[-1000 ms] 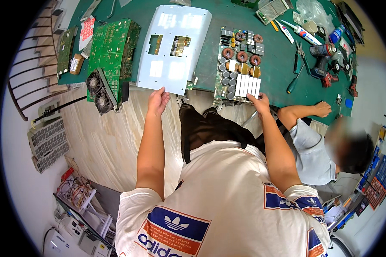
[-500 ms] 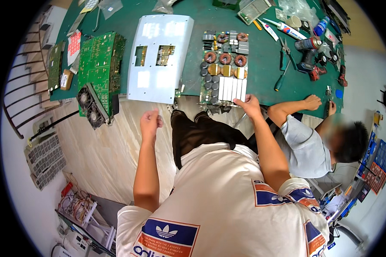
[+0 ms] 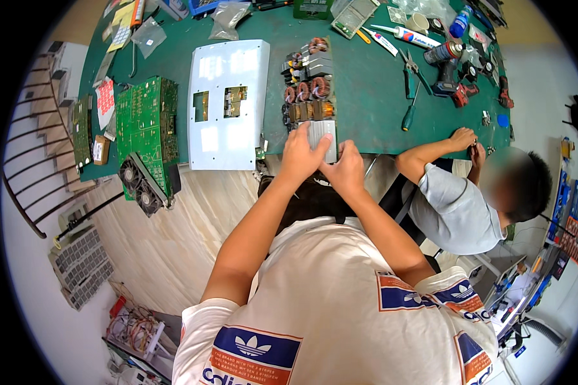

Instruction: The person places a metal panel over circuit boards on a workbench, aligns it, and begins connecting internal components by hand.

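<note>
A circuit board (image 3: 320,54) crowded with parts stands tilted at the table's near edge, its narrow side toward me. It carries copper-wound ring coils (image 3: 320,87), gold-wrapped transformers (image 3: 315,110) and silver-grey metal bars (image 3: 321,133). My left hand (image 3: 300,155) grips its near end from the left, thumb over the bars and fingers partly hidden. On the right side of the same end, my right hand (image 3: 345,169) is closed on the board's edge, fingertips pinched. Just left lies a glossy pale panel (image 3: 215,138) with two cut-out windows.
Farther left is a green circuit board unit (image 3: 146,115) with two black fans (image 3: 141,183) overhanging the table edge. Pliers (image 3: 414,70), a screwdriver (image 3: 410,115), a power drill (image 3: 448,83) and a spray can (image 3: 444,51) lie right. A co-worker (image 3: 456,205) sits at the right edge.
My left hand has come from the open space at left onto the board. The board has tilted up from lying flat. My right hand has shifted left and nearer to me.
</note>
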